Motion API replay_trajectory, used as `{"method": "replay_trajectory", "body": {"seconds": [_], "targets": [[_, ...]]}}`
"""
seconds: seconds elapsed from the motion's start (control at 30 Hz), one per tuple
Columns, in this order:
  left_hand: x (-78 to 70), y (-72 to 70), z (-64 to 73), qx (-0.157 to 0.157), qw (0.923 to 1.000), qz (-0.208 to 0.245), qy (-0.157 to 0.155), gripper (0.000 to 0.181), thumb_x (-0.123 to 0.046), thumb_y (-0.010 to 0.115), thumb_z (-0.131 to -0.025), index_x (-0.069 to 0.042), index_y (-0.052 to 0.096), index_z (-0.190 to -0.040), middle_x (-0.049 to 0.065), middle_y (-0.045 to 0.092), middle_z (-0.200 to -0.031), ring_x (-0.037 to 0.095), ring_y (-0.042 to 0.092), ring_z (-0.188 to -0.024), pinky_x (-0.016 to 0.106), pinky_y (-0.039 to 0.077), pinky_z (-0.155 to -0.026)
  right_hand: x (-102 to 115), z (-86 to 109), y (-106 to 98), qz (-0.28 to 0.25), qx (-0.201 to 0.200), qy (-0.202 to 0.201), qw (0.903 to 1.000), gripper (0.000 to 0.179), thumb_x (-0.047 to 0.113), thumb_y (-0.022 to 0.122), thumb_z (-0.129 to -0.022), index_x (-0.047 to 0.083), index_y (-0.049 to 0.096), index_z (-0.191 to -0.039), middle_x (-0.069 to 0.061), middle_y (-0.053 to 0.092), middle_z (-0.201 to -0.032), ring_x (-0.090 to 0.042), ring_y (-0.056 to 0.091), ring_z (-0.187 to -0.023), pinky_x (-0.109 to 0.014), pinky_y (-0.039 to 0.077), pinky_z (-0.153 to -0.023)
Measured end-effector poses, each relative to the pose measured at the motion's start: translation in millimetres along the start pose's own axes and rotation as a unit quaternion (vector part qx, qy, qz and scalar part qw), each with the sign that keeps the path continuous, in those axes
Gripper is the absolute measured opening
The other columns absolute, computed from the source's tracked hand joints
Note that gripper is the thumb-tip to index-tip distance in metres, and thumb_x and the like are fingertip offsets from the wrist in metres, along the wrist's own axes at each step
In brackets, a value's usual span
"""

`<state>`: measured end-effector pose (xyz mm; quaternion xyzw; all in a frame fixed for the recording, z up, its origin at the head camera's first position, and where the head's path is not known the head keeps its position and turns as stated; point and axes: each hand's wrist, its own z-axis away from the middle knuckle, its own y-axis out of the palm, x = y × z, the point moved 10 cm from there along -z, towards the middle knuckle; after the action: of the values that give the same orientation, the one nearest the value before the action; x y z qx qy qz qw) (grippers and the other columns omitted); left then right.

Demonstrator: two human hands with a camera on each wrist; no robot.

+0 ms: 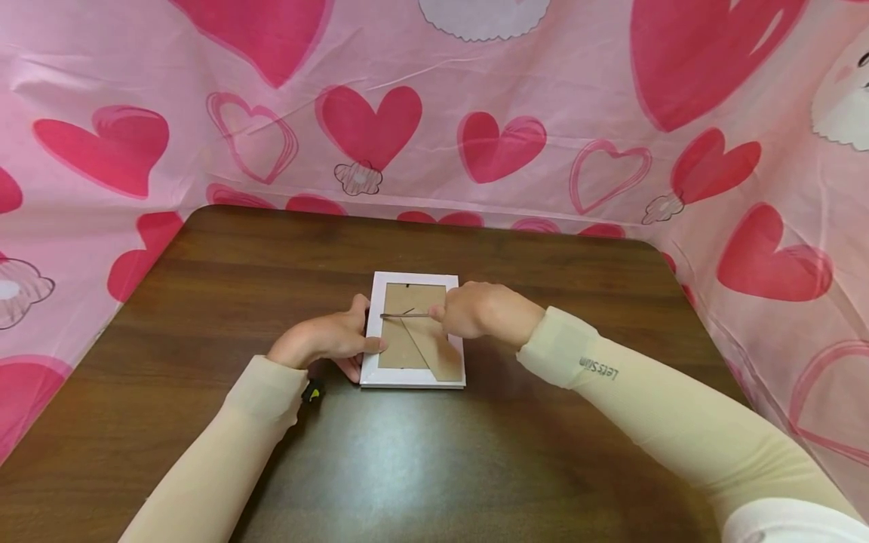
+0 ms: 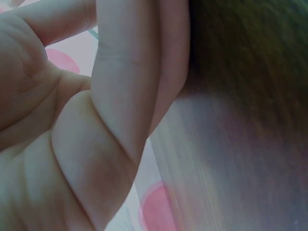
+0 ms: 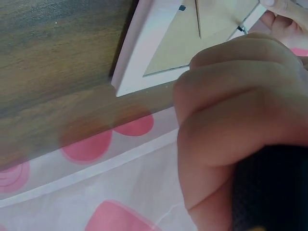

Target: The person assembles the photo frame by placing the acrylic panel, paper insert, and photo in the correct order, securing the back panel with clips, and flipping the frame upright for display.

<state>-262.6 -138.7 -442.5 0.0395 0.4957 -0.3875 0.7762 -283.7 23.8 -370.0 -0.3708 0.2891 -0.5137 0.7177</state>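
Note:
A white picture frame [image 1: 375, 377] lies on the table, its tan backing board [image 1: 397, 348] and easel leg [image 1: 441, 366] facing up. My left hand [image 1: 326, 337] grips the frame's left side, thumb on top of the border and fingers at the outer edge. With fingers curled, my right hand [image 1: 478, 309] holds a slim metal tool [image 1: 410, 314] that reaches across the board. The tool's tip is at the left inner edge; its handle is hidden in the fist. Small black metal tabs [image 3: 240, 29] show along the inner edge in the right wrist view.
The brown wooden table [image 1: 543, 452] spreads around the frame. A pink cloth with hearts [image 1: 502, 143] hangs behind the table and along both sides. A small black device [image 1: 312, 391] sits at my left wrist.

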Motion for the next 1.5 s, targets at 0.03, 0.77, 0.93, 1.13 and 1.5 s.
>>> {"method": "replay_trajectory", "body": {"seconds": [0.03,0.77,0.93,1.13,1.5], "targets": [[-0.1,0.3,0.0,0.001,1.0000,0.001,0.000,0.053,-0.011,0.065,-0.106,-0.005,0.021,-0.135,0.021,0.063,-0.089,0.020,0.067,-0.057,0.034,0.062,-0.055,0,-0.1,1,-0.001,0.000,-0.001,1.0000,0.064,0.055,0.035,-0.113,0.006,0.061,-0.146,-0.015,0.058,-0.150,-0.034,0.054,-0.141,-0.055,0.044,-0.117],[-0.3,-1.3,1.9,-0.004,0.9996,-0.029,-0.008,0.062,-0.018,0.068,-0.106,-0.005,0.019,-0.141,0.021,0.063,-0.091,0.020,0.067,-0.054,0.035,0.063,-0.057,-12,-5.6,18,-0.073,0.019,-0.033,0.9966,0.065,0.054,0.034,-0.114,0.003,0.065,-0.140,-0.016,0.060,-0.149,-0.034,0.053,-0.143,-0.051,0.041,-0.121],[-1.5,0.2,1.6,-0.002,0.9996,-0.029,-0.005,0.060,-0.016,0.068,-0.105,-0.005,0.020,-0.139,0.021,0.062,-0.090,0.020,0.066,-0.053,0.035,0.063,-0.056,-20,-11.1,26,-0.094,0.014,-0.053,0.9941,0.064,0.053,0.034,-0.114,0.004,0.064,-0.143,-0.015,0.059,-0.150,-0.033,0.052,-0.144,-0.051,0.041,-0.121],[-2.8,1.7,0.5,0.001,0.9998,-0.022,0.002,0.057,-0.016,0.068,-0.106,-0.005,0.021,-0.137,0.021,0.062,-0.087,0.020,0.066,-0.052,0.035,0.063,-0.056,-24,-7.4,25,-0.085,-0.003,-0.056,0.9948,0.061,0.052,0.036,-0.114,0.005,0.066,-0.140,-0.013,0.065,-0.142,-0.032,0.056,-0.138,-0.050,0.044,-0.117],[-0.8,1.6,-0.6,0.000,0.9999,-0.017,0.000,0.056,-0.014,0.066,-0.107,-0.005,0.020,-0.138,0.022,0.064,-0.091,0.019,0.066,-0.052,0.035,0.062,-0.054,1,7.1,-14,0.049,0.009,0.010,0.9987,0.060,0.053,0.037,-0.112,0.011,0.061,-0.147,-0.013,0.057,-0.153,-0.033,0.053,-0.142,-0.055,0.046,-0.115]]}}
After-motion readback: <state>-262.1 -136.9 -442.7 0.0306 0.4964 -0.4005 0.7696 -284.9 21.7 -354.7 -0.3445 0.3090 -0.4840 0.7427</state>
